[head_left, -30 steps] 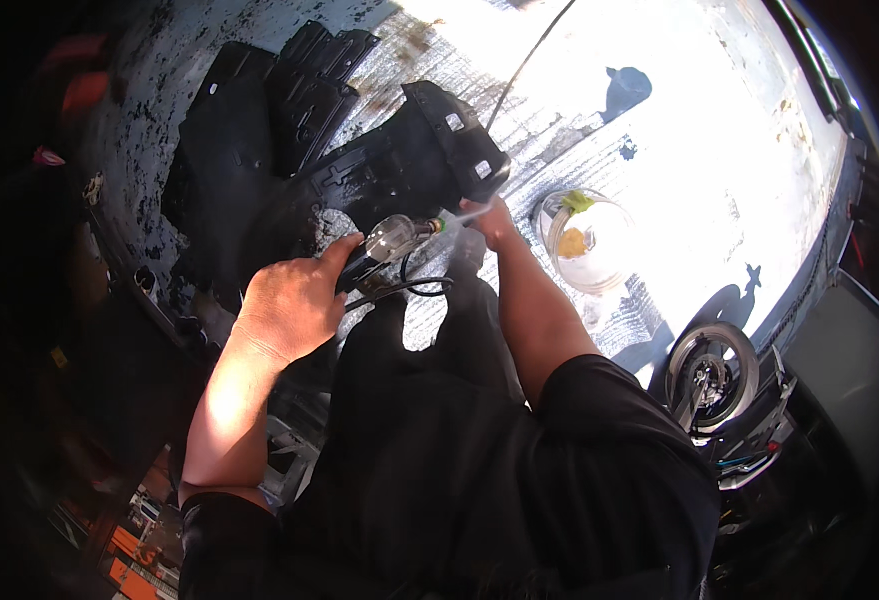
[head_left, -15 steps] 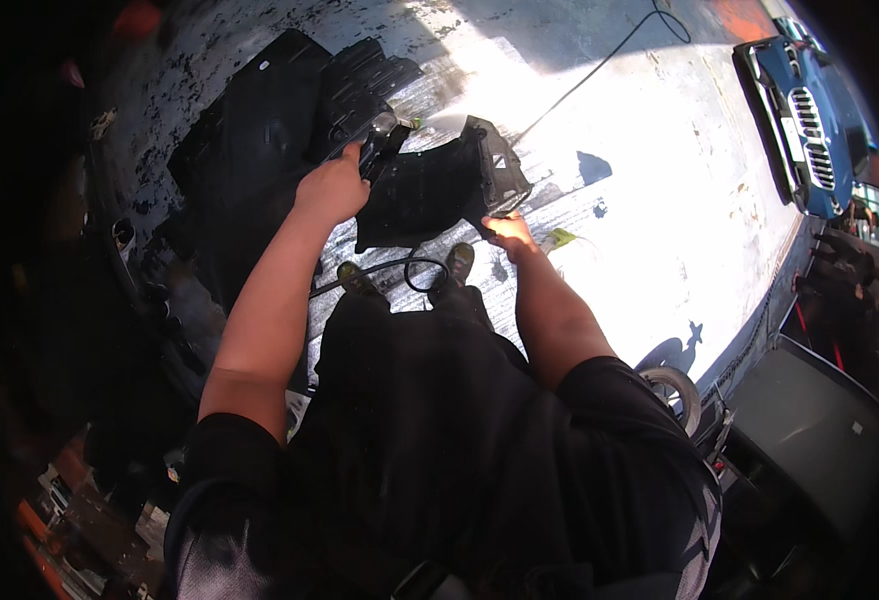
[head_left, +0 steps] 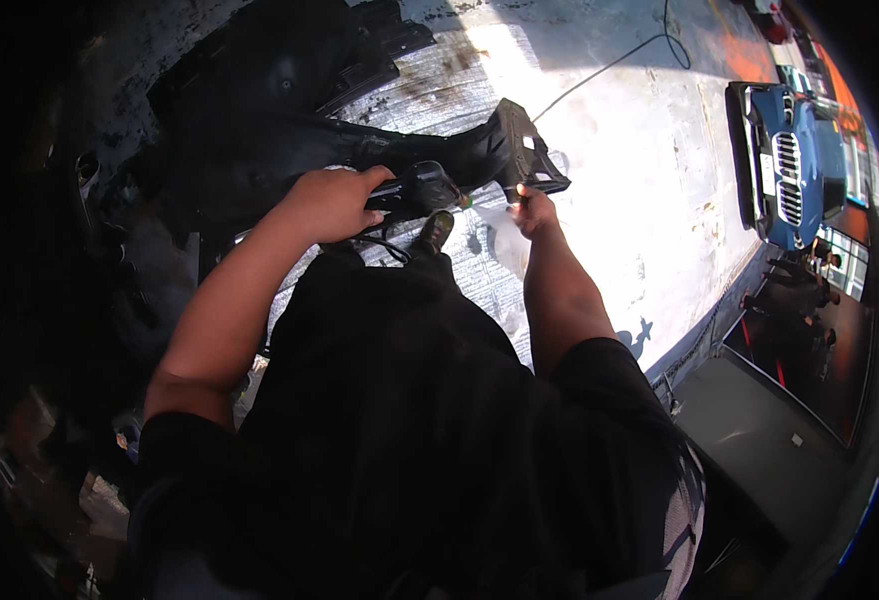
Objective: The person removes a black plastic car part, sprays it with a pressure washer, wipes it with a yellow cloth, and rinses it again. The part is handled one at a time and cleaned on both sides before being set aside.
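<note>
My left hand [head_left: 329, 205] is closed round the handle of a black spray gun [head_left: 424, 186], its green-tipped nozzle pointing right. Pale mist spreads from the tip, just short of my right hand [head_left: 533, 212]. That hand is closed on the near corner of a black moulded plastic car panel [head_left: 444, 148], whose right end is angular with cut-out openings. The panel slants across in front of me, and the gun covers part of its near edge. Below the gun curves a black hose [head_left: 384, 247], close to my shoe [head_left: 438, 230].
Large dark plastic panels [head_left: 279, 70] lie on the worn, sunlit floor [head_left: 639, 170] at the far left. A thin dark cable [head_left: 604, 68] runs over the floor beyond my hands. At the right stands a blue car [head_left: 809, 165], nearer to me a grey panel [head_left: 724, 420].
The spray gun has come nearer to me and swung right, its nozzle now close to my right hand. The car panel has shifted to the right and slightly away, with my right hand still on it.
</note>
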{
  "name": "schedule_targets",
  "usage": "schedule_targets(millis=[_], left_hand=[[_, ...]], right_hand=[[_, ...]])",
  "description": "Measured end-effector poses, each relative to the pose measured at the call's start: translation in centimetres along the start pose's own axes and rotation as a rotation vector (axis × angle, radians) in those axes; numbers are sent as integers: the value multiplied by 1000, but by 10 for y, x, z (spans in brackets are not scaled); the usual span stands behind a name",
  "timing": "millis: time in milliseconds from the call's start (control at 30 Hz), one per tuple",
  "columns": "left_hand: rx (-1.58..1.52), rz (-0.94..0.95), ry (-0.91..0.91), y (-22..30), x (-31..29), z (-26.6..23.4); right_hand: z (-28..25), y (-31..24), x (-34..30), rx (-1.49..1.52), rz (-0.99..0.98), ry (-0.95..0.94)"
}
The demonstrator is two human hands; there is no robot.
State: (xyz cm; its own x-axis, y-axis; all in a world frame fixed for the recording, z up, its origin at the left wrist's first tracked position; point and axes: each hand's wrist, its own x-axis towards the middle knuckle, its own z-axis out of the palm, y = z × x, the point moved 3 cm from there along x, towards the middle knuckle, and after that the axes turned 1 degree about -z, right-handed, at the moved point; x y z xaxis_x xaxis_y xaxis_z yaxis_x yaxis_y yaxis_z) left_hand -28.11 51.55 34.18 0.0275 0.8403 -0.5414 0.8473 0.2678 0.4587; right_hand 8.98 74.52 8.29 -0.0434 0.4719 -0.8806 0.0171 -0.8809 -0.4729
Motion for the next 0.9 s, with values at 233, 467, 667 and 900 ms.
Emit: schedule_targets(millis=[233, 467, 667, 900], left_hand=[[-164, -146, 145, -20, 19, 31], [-229, -270, 178, -29, 43, 35], [-213, -154, 92, 2, 55, 53], [-299, -328, 180, 15, 111, 104]], right_hand=[[-12, 0, -39, -274, -29, 60], [-27, -14, -43, -167, -3, 115], [-57, -46, -34, -281, 42, 65], [-77, -58, -33, -400, 6, -104]])
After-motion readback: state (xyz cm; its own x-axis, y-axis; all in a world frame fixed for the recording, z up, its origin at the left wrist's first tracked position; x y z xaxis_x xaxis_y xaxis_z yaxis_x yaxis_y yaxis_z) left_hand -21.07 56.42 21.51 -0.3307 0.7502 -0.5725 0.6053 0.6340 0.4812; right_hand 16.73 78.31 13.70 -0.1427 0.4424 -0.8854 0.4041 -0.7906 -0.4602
